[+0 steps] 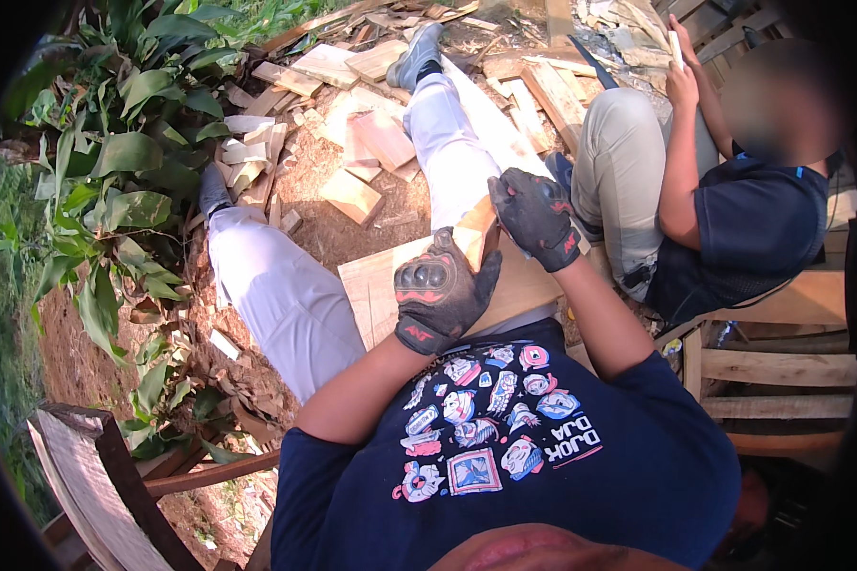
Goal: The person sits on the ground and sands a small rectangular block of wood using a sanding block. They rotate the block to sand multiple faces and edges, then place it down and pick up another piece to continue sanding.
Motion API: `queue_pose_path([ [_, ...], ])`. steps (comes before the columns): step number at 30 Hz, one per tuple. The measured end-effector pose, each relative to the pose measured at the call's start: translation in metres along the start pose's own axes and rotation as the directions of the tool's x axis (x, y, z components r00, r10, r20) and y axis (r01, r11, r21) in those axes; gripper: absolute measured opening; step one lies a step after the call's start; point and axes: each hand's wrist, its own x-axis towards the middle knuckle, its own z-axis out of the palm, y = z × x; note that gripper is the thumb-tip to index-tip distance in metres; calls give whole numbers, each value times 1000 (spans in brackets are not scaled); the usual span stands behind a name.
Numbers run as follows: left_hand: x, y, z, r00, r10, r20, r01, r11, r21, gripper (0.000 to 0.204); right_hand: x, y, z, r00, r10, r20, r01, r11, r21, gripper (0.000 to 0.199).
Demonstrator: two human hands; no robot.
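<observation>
A wooden block (pixel 475 231) stands tilted between my hands over my lap. Both hands wear black gloves with red marks. My left hand (pixel 440 284) lies against the block's near-left side, fingers curled, its thumb near the block's lower end. My right hand (pixel 535 215) closes around the block's upper right side, its fingertips partly hidden. Beneath them a flat wooden board (pixel 368 287) rests across my thighs, partly covered by my left hand.
Wood offcuts (pixel 352 195) litter the dirt between and beyond my legs. A leafy plant (pixel 129 152) grows at the left. Close on my right sits another person (pixel 752 228), holding a thin white object (pixel 676 49). Slatted wooden furniture (pixel 781 366) stands at the right.
</observation>
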Motion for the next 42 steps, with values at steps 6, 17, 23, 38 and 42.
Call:
queue_pose_path([
  [6,2,1,1,1000,24,-13,-24,999,36,60,0,45,31,946,262,190,-250,964,-85,38],
  [17,0,1,1,997,-27,69,26,999,27,69,-10,38,-17,996,83,41,-75,983,-167,26],
  [23,8,7,-11,973,-94,211,95,995,6,74,-1,6,-48,962,-206,179,208,978,7,39],
  [38,24,-7,-14,939,-150,311,193,975,-112,65,-27,20,-10,894,318,315,-446,569,692,26],
  [42,25,6,-24,917,-188,352,238,965,-106,69,-28,2,-7,947,311,82,-316,855,412,31],
])
